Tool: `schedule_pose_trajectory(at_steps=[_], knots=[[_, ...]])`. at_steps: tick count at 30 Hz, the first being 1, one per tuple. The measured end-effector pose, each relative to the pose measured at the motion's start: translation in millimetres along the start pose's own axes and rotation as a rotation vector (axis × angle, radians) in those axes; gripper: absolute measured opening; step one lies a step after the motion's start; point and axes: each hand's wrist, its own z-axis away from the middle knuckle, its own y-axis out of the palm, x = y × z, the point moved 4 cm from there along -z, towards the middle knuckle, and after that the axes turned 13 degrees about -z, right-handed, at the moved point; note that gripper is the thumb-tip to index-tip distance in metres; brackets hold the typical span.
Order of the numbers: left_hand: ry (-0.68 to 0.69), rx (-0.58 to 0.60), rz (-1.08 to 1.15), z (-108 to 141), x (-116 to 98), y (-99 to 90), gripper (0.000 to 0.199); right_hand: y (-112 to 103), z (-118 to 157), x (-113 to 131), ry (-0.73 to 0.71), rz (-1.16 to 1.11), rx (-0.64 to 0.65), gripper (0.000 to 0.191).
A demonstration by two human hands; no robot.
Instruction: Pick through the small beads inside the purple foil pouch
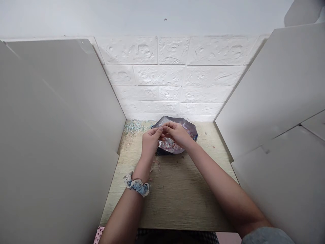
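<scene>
Left hand [150, 140] and right hand [180, 136] meet over the bead-filled pouch [181, 120]!
Fingers [169, 125] pinched shut; can't tell what's gripped.

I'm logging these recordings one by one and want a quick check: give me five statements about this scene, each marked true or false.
1. The left hand and right hand are close together at the container. True.
2. A scrunchie is on the right wrist. False: the blue scrunchie is on the left wrist.
3. Small pale-blue beads lie left of the container. True.
4. The patterned wall is red. False: the patterned wall is white.
5. Panels stand on both sides. True.
</scene>
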Motion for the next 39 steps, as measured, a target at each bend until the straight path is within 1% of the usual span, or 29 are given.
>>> schedule_pose_trajectory(at_steps=[5,7,9,13,17,19,23,25,28,31,39], knots=[[-0.05,0.03,0.067,-1.4,2.1,0.7,0.033,-3.1,-0.2,7.3,-0.076,0.248,-0.002,0.018],[-0.048,0.041,0.054,-1.6,1.8,1.2,0.033,-4.0,0.3,11.1,-0.106,0.326,0.013,0.021],[-0.043,0.053,0.027,-1.7,1.8,1.6,0.033,-4.3,1.9,16.6,-0.159,0.457,0.015,0.023],[-0.033,0.068,-0.017,-2.4,3.0,0.9,0.032,-0.1,8.1,28.9,-0.281,0.753,-0.002,0.02],[-0.033,0.078,-0.018,-4.0,4.4,-0.5,0.032,8.6,13.1,36.0,-0.403,0.886,0.001,0.014],[-0.041,0.095,0.012,-4.7,5.1,-0.3,0.033,11.6,13.9,36.6,-0.443,0.923,-0.002,0.012],[-0.068,0.147,0.098,-5.3,6.4,1.3,0.034,12.7,13.4,35.0,-0.471,0.93,-0.013,0.012],[-0.085,0.167,0.13,-5.2,6.7,1.6,0.033,11.6,13.0,34.6,-0.475,0.905,-0.011,0.013],[-0.109,0.187,0.173,-4.7,6.7,1.5,0.031,9.9,12.5,34.5,-0.472,0.836,0.025,0.014],[-0.114,0.18,0.185,-4.4,5.7,0.9,0.03,8.9,12.2,34.7,-0.476,0.822,0.052,0.014],[-0.115,0.148,0.143,-4.8,6.1,0.5,0.032,10.1,13.1,34.5,-0.496,0.929,0.031,0.015]])
